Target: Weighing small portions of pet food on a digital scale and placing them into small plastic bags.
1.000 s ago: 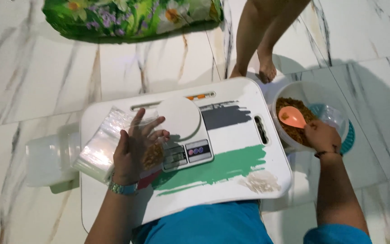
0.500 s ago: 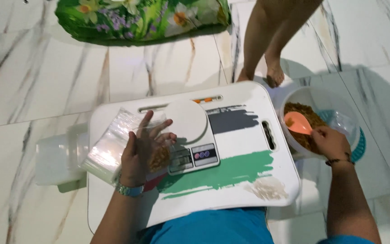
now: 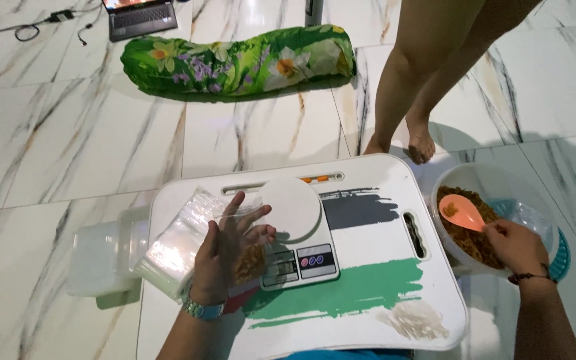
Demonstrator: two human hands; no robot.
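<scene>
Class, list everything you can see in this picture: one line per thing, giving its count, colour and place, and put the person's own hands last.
lap table: one, white with grey and green brush strokes, centre.
kitchen scale: one, white, on the lap table.
small clear bag: one, with brown food inside, in the left hand.
stack of clear bags: one, at the table's left edge.
white bits: one small pile, table's near right corner.
plastic containers: clear, count unclear, on the floor at left.
bowl: one, clear, holds brown food, right of the table.
spoon: one, orange, in the bowl.
bolster pillow: one, green floral, on the floor.
laptop: one, dark, top left.
another person's legs: two, bare, standing behind the table.
left hand: holds the small bag.
right hand: grips the spoon's handle.
</scene>
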